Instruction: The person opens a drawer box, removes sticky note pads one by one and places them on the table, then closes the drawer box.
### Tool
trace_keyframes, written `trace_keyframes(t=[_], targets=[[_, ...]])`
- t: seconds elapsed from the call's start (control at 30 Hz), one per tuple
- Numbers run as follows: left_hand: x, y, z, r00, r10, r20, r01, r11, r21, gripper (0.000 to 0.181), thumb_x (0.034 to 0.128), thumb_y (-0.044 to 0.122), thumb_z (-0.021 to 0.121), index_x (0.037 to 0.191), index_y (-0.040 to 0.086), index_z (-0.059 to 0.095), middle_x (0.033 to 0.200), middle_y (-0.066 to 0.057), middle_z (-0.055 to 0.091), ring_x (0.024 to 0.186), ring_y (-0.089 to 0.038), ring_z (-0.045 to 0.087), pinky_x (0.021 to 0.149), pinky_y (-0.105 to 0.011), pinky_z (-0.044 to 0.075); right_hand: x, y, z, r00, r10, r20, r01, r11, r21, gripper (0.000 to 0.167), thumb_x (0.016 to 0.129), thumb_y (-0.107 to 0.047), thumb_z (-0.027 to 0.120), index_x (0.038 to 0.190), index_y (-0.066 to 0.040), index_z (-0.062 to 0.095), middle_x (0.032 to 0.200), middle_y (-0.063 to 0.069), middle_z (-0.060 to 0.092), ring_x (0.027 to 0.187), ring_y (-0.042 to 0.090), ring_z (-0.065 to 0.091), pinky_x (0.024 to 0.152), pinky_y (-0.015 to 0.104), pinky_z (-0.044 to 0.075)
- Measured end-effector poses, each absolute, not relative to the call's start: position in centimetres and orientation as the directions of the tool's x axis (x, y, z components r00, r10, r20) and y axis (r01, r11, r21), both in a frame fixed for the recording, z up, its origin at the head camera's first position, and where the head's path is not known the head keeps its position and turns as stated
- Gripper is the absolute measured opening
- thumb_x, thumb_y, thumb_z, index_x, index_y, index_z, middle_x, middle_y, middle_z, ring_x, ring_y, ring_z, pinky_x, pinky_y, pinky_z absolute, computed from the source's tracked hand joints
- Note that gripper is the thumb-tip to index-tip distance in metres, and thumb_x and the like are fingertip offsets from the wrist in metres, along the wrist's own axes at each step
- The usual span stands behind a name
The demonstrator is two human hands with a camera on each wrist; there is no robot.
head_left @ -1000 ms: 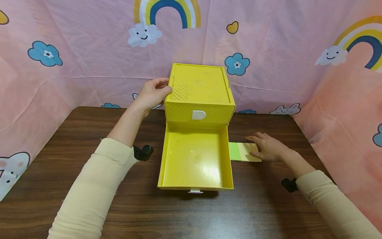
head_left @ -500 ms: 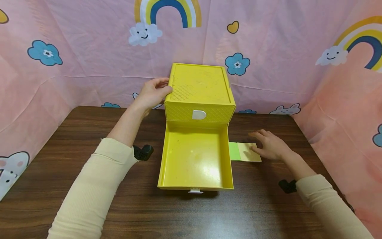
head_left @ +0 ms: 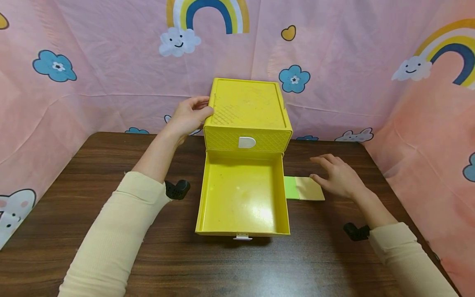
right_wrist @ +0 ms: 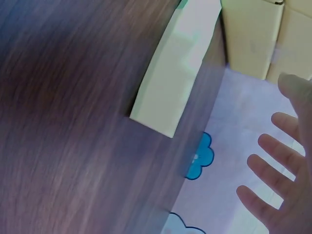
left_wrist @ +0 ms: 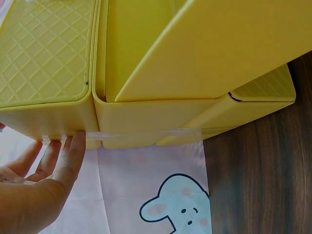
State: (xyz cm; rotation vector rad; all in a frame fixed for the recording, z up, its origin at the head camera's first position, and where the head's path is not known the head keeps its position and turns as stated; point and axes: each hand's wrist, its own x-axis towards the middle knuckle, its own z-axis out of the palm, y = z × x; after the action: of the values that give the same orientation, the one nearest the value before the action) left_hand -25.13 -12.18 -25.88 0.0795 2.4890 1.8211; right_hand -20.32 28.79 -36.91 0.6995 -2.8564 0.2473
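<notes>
A yellow plastic drawer unit (head_left: 246,103) stands at the back middle of the table, with one drawer (head_left: 241,198) pulled out below its top tier. My left hand (head_left: 187,117) touches the unit's upper left side, thumb at the top edge; the left wrist view has the fingers (left_wrist: 73,156) laid fairly straight against the side wall. Right of the drawer lies a flat green and pale yellow piece (head_left: 309,189), like a pad of sticky notes; its left end is hidden by the drawer. Over its right end hovers my right hand (head_left: 339,177), fingers spread, holding nothing.
The brown wooden table (head_left: 167,255) reaches back to a pink printed cloth (head_left: 130,78), which also hangs at both sides. In the left wrist view, a closed lower drawer (left_wrist: 268,87) shows beneath the pulled-out one. Clear tape runs along the unit's side.
My right hand has lifted and drawn slightly away from the pale yellow end, showing more of it. The left hand and the drawer unit have stayed put.
</notes>
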Motion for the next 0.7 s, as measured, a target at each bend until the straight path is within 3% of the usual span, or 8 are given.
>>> trace_keyframes(t=[0.47,0.7], targets=[[-25.2,-12.1,-25.9,-0.997,0.073,-0.011,0.012,0.301,0.953,0.052,0.0901,0.02,0.052,0.14,0.013,0.039,0.135,-0.005,0.046,0.109,-0.016,0.049,0.072,-0.021,0.046,-18.4,27.0,-35.2,-0.828,-0.467,0.31,-0.517,0.85,-0.102,0.051,0.083,-0.034,0.065,0.128,-0.014,0.054,0.127,0.012,0.05,0.111,0.034,0.048,0.087,0.054,0.042],[-25.4,-12.0,-26.0,-0.998,0.064,-0.006,0.012,0.288,0.958,0.051,0.0898,0.018,0.051,0.139,0.012,0.041,0.134,-0.006,0.047,0.105,-0.014,0.05,0.065,-0.017,0.046,-17.8,26.4,-34.7,-0.782,-0.501,0.372,-0.561,0.825,-0.069,0.053,0.078,-0.035,0.07,0.126,-0.015,0.057,0.123,0.008,0.053,0.106,0.03,0.051,0.087,0.048,0.044]])
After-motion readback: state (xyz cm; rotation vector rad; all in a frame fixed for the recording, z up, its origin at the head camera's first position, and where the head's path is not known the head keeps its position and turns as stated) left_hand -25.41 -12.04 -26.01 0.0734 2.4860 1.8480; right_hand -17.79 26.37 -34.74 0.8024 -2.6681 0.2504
